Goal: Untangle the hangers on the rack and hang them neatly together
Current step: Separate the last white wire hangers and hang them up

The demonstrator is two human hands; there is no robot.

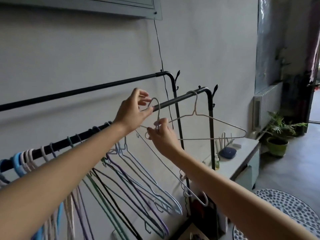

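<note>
Your left hand is pinching the hook of a white wire hanger against the front rail of the black rack. Just below it, your right hand is gripping that hanger's neck, its frame trailing down beneath your right forearm. Another white hanger is hanging on the rail just right of both hands. The coloured hangers are crowding the rail under your left arm.
</note>
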